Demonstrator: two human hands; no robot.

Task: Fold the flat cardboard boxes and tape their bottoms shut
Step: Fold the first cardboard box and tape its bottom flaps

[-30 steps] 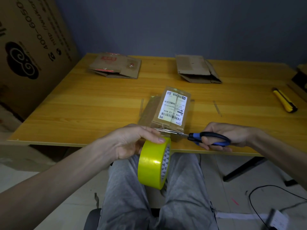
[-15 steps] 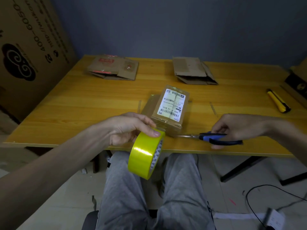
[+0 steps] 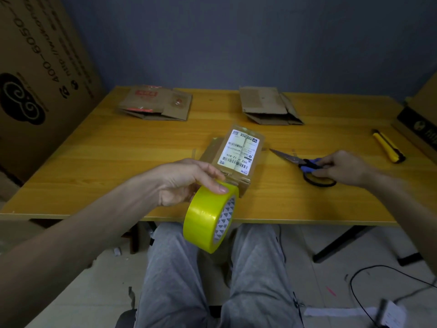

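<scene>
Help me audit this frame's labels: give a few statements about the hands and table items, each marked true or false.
1. The left hand grips the yellow tape roll. True.
2. The scissors are cutting tape at the labelled box. False: they are apart from it, to its right, with the right hand on their handles.
3. Two flattened boxes lie at the table's far side. True.
4. The right hand holds the yellow utility knife. False: the knife lies alone on the table, further right.
</scene>
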